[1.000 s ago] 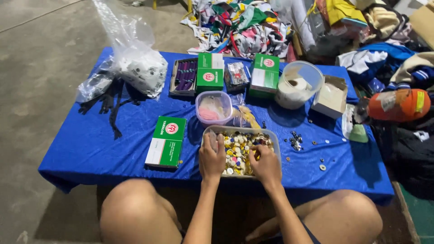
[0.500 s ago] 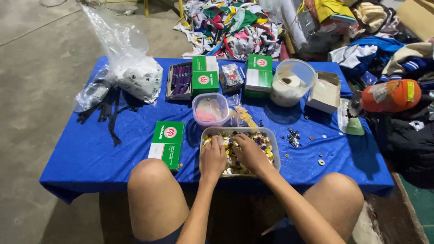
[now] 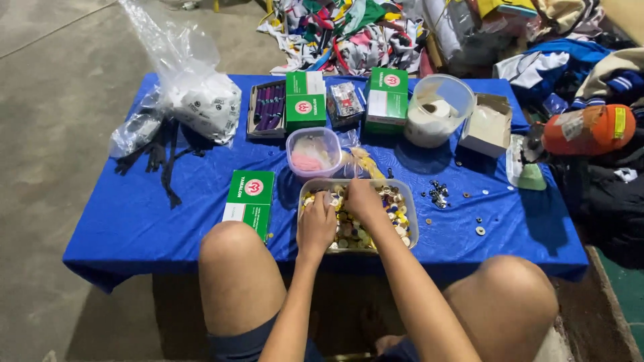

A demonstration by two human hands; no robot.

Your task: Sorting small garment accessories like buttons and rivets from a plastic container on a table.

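A clear plastic tub [image 3: 410,221] full of mixed coloured buttons sits at the near edge of a low table under a blue cloth [image 3: 134,221]. Both my hands are inside it. My left hand [image 3: 316,224] rests on the buttons at the tub's left side, fingers curled downward. My right hand [image 3: 362,200] reaches across the middle of the tub, fingers bent down into the buttons. Whether either hand pinches a button is hidden. My bare knees frame the tub from below.
A green box [image 3: 249,200] lies left of the tub; a small clear tub with pink contents [image 3: 312,151] stands behind it. Further back: green boxes [image 3: 305,100], a purple-filled tray [image 3: 267,108], a plastic bag [image 3: 198,94], a round container [image 3: 436,110], a cardboard box [image 3: 488,124]. Loose metal bits [image 3: 439,194] lie to the right.
My right hand has shifted left and further back over the middle of the tub. My left hand stays at the tub's left side. The view has swung slightly.
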